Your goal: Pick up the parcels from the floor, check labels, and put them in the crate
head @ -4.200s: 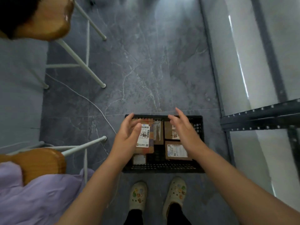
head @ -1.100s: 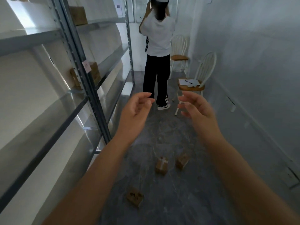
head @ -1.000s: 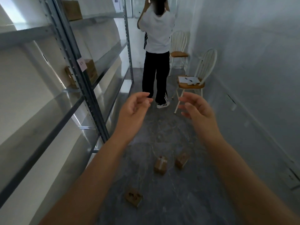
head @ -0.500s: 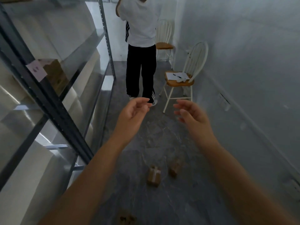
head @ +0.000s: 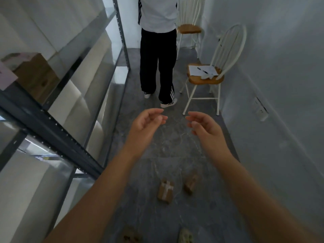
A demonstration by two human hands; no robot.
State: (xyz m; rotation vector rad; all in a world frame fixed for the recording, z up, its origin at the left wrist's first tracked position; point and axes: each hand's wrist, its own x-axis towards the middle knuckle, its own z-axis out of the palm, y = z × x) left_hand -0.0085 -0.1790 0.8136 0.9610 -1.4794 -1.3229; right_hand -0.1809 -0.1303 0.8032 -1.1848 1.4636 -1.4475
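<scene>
The step in hand is judged to be the approach to a pick-up, since nothing is held. The left hand (head: 147, 123) and the right hand (head: 205, 127) are empty and relaxed, with fingers loosely curled and palms turned toward each other. They are seen above and beyond the taped parcel (head: 165, 191), which lies on the grey floor (head: 175, 146). A second parcel (head: 190, 184) lies just to the right of the taped parcel, apart from it. A third parcel (head: 130, 236) is cut by the lower edge of the view, nearer the wearer than the taped parcel and to its left. The crate is not in view. The shelving rack (head: 52, 127) stands to the left of the taped parcel, and a chair (head: 205, 79) and another person (head: 157, 58) are well beyond it. For the next move a stoop is called for: a hand is to be lowered onto a parcel and closed across its sides. The parcel is then to be turned until its label can be read; no label is legible from here.
</scene>
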